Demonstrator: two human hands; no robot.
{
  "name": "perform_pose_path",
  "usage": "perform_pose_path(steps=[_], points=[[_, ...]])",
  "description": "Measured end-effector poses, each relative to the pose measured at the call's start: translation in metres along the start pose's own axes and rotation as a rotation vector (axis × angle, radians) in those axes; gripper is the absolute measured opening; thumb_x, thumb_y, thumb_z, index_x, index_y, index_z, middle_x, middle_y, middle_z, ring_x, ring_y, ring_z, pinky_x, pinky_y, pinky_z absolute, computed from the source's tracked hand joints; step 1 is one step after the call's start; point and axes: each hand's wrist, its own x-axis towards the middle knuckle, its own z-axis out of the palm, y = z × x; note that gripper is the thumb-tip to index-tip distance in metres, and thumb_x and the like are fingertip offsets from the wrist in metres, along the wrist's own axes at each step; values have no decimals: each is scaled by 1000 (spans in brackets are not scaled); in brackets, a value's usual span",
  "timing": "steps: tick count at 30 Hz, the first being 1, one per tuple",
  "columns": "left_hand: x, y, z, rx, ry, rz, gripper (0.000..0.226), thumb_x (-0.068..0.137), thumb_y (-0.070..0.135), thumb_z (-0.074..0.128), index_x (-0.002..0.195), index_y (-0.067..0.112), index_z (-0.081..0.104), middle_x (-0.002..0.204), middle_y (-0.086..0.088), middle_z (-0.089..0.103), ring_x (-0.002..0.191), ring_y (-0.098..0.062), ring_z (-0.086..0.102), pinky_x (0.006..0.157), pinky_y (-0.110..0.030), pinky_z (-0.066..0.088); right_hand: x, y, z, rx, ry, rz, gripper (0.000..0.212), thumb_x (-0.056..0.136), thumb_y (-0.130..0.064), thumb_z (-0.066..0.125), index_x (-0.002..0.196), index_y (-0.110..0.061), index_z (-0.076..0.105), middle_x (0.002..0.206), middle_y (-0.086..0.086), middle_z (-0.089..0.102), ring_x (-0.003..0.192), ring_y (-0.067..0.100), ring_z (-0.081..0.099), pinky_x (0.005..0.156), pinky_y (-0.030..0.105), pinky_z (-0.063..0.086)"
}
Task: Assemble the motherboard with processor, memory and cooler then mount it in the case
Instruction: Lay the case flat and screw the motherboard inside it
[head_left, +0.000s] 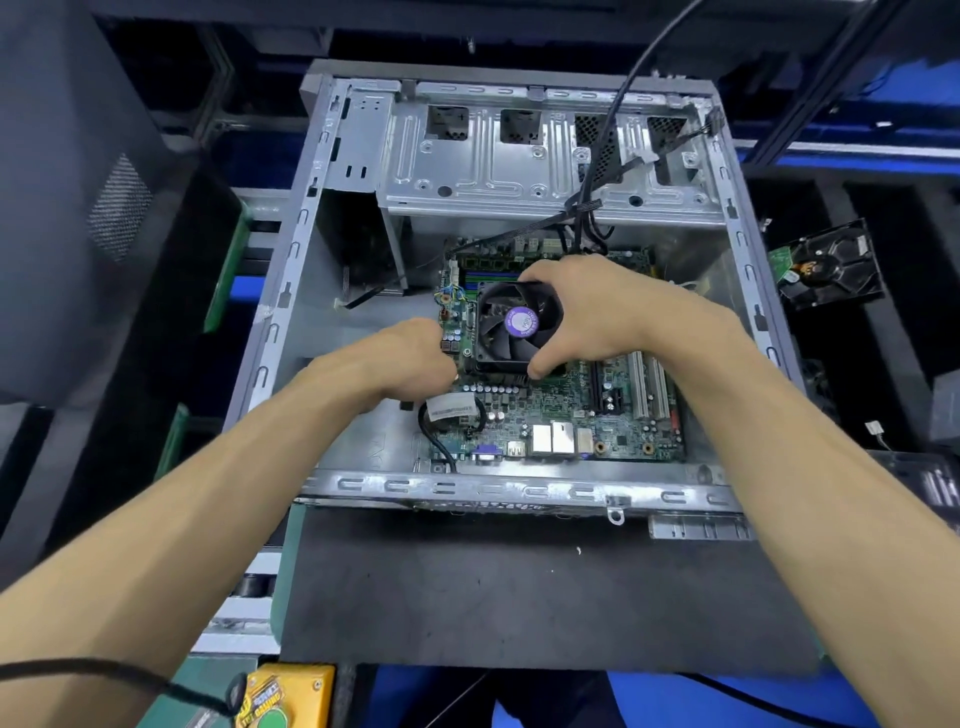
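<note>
The cooler (511, 327) sits on the motherboard (550, 410), which lies inside the case (519, 488). The right hand (587, 306) spans it, fingers (530, 275) curled over its far edge and thumb on its near edge. Left of the cooler, the left hand (410, 358) is curled at the board's edge; whether it pinches anything is hidden, as are the cooler's mounts.

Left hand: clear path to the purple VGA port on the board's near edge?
Probably yes. The left hand sits beside the cooler fan; only a looped black cable lies just left of the VGA port.
</note>
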Motion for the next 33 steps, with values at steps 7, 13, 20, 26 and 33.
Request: perform_pose_path(steps=[7,13,20,26,33], points=[[4,-3,1,-51,-16,-19,26,88,1,49,112,10,54,108,-22,70,80,-32,67,73,-34,43,-1,-1,1,-12,-27,-2,105,58,-48,92,142,-18,36,115,4,45,101,25,48,83,35,45],[6,-2,0,-72,-12,-35,27,89,0,47,110,15,51,118,-25,66,79,-30,70,78,-33,47,-3,3,4,28,17,-36,106,59,-48,93,145,-20,38,116,2,45,103,20,43,84,31,39],[9,-3,-7,-187,79,-75,47,95,2,47,142,9,44,126,-11,55,75,-27,74,69,-32,58,-4,-2,-2,103,65,-63,110,60,-50,92,151,-17,40,145,6,53,128,26,50,103,32,44],[12,5,-2,-155,3,-98,24,92,-2,51,116,1,54,101,-19,66,79,-36,74,65,-48,63,-8,-3,-2,85,-9,-40,103,55,-53,93,139,-22,42,130,4,53,108,23,51,89,35,46],[21,4,6,-169,-21,-93,55,89,-5,53,139,5,33,94,-22,68,60,-34,73,56,-50,61,-12,-1,2,23,-69,-25,98,55,-53,93,130,-21,38,111,3,51,96,25,51,72,35,40]])
